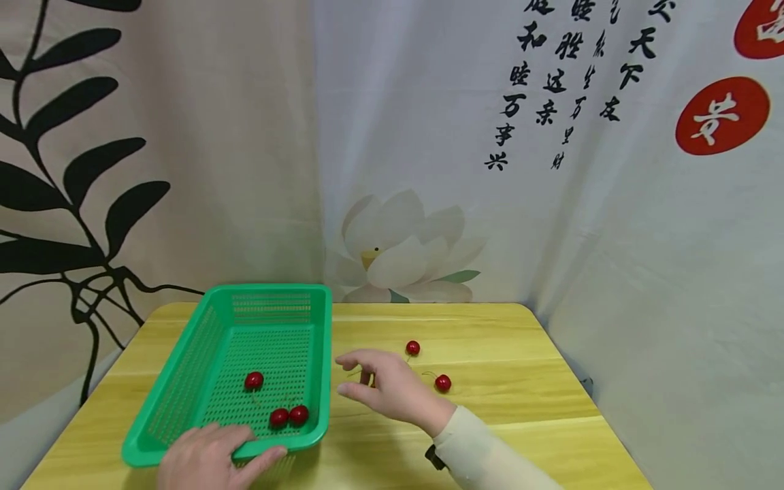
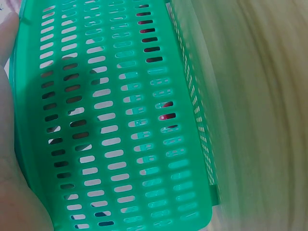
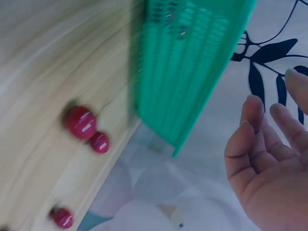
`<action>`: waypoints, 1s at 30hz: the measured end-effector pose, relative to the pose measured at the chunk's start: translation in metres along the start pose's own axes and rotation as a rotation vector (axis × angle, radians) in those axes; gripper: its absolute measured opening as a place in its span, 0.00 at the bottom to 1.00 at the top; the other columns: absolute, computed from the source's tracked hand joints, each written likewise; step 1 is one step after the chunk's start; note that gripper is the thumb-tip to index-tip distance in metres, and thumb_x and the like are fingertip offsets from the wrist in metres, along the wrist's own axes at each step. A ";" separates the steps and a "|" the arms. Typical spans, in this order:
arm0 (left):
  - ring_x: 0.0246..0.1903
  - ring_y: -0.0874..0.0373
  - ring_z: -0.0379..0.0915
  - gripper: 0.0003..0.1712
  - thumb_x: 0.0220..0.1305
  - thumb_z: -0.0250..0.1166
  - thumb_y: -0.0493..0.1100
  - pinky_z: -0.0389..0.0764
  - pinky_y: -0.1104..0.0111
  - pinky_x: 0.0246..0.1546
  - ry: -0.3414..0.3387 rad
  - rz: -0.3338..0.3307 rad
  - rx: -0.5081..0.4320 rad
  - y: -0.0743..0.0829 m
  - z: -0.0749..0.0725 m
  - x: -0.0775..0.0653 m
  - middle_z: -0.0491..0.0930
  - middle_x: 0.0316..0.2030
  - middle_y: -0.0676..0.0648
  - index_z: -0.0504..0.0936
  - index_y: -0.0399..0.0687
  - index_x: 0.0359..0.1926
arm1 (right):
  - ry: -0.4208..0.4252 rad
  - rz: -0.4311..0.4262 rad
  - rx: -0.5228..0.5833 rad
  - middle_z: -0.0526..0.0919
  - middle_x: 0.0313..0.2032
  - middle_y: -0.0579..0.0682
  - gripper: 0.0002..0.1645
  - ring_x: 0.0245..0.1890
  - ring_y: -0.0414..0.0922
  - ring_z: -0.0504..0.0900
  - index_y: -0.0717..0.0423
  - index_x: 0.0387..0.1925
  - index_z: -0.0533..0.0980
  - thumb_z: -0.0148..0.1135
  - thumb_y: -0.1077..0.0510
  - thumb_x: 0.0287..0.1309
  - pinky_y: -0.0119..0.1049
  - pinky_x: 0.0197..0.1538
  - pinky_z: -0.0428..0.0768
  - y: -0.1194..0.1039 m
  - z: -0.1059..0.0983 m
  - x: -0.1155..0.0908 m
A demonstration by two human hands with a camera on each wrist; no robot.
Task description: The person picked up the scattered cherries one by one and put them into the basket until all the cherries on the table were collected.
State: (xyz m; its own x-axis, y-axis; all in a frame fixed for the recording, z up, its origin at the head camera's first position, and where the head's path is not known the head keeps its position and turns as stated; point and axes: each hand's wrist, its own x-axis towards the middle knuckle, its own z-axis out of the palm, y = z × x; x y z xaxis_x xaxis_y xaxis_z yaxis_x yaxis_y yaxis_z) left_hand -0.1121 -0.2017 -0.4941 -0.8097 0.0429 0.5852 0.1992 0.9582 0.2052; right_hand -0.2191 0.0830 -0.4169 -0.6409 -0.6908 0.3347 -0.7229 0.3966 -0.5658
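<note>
My left hand [image 1: 208, 457] grips the near rim of a green plastic basket [image 1: 327, 340], thumb along the edge. Slots in the basket's wall [image 2: 115, 139] fill the left wrist view. Three red cherries lie inside: one cherry [image 1: 254, 381] to the left, a pair [image 1: 289, 416] near the front. Just right of the basket, my right hand [image 1: 388, 384] hovers over the table with loosely bent fingers. The right wrist view shows nothing in its grasp. Beyond that hand are a cherry [image 1: 413, 348] and another cherry [image 1: 443, 383]. A thin stem shows by its fingers, its fruit mostly hidden.
The wooden table [image 1: 520, 435] bears the basket on its left side. Behind it hangs a pale cloth [image 1: 429, 136] printed with leaves, a lotus and black characters. A dark wrist strap [image 1: 435, 457] shows at the right sleeve.
</note>
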 end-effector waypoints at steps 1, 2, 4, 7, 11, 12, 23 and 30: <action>0.12 0.66 0.60 0.26 0.43 0.63 0.83 0.65 0.67 0.12 -0.003 0.001 -0.002 0.000 0.000 0.001 0.71 0.13 0.67 0.79 0.71 0.17 | 0.000 0.020 0.001 0.81 0.48 0.39 0.24 0.31 0.30 0.74 0.48 0.59 0.76 0.64 0.46 0.65 0.23 0.28 0.76 0.004 -0.003 -0.006; 0.12 0.66 0.60 0.26 0.43 0.63 0.82 0.65 0.68 0.12 -0.004 0.005 -0.004 0.001 -0.001 0.001 0.71 0.13 0.67 0.79 0.71 0.17 | -0.003 0.037 0.004 0.81 0.48 0.39 0.24 0.31 0.31 0.75 0.47 0.59 0.76 0.65 0.46 0.64 0.24 0.28 0.77 0.007 -0.005 -0.012; 0.12 0.66 0.59 0.26 0.43 0.64 0.82 0.64 0.69 0.12 0.004 0.013 -0.009 0.001 -0.001 0.002 0.71 0.13 0.66 0.79 0.71 0.16 | -0.009 0.068 0.012 0.81 0.48 0.40 0.25 0.31 0.32 0.76 0.47 0.60 0.75 0.65 0.46 0.64 0.26 0.28 0.77 0.015 -0.009 -0.024; 0.12 0.67 0.57 0.26 0.42 0.64 0.81 0.63 0.69 0.11 0.016 0.016 -0.009 0.001 -0.002 0.002 0.70 0.12 0.67 0.78 0.71 0.16 | -0.012 0.119 0.006 0.80 0.48 0.39 0.26 0.30 0.34 0.76 0.45 0.61 0.74 0.65 0.44 0.64 0.27 0.26 0.78 0.026 -0.012 -0.040; 0.12 0.67 0.57 0.26 0.42 0.63 0.82 0.64 0.69 0.12 0.001 0.005 -0.005 0.001 -0.002 0.001 0.70 0.12 0.66 0.78 0.71 0.16 | 0.005 0.181 -0.050 0.80 0.48 0.38 0.26 0.29 0.34 0.76 0.43 0.61 0.74 0.66 0.44 0.63 0.28 0.26 0.77 0.040 -0.013 -0.054; 0.12 0.67 0.57 0.26 0.42 0.63 0.83 0.64 0.69 0.12 -0.005 0.003 -0.003 0.001 -0.002 0.001 0.70 0.12 0.66 0.78 0.71 0.16 | 0.008 0.187 -0.068 0.80 0.48 0.39 0.26 0.29 0.34 0.76 0.43 0.60 0.74 0.66 0.46 0.63 0.29 0.26 0.77 0.043 -0.012 -0.056; 0.12 0.67 0.59 0.26 0.42 0.64 0.82 0.64 0.69 0.12 0.016 0.030 -0.002 -0.001 0.000 0.001 0.72 0.13 0.66 0.80 0.70 0.18 | -0.029 0.239 -0.125 0.81 0.52 0.46 0.24 0.26 0.34 0.74 0.48 0.58 0.77 0.69 0.53 0.61 0.27 0.27 0.76 0.069 0.004 -0.058; 0.11 0.68 0.54 0.23 0.40 0.67 0.80 0.60 0.71 0.10 0.088 0.053 -0.010 -0.002 0.003 0.001 0.65 0.11 0.69 0.76 0.74 0.16 | -0.055 0.208 -0.235 0.81 0.51 0.45 0.23 0.27 0.30 0.73 0.49 0.57 0.78 0.68 0.51 0.62 0.27 0.29 0.76 0.078 0.015 -0.047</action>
State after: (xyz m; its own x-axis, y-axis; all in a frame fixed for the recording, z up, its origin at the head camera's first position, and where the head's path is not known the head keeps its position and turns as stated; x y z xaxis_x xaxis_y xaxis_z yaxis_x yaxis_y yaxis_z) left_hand -0.1148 -0.2023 -0.4962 -0.7466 0.0678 0.6618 0.2461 0.9524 0.1799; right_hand -0.2418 0.1376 -0.4879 -0.7709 -0.6095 0.1852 -0.6219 0.6572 -0.4257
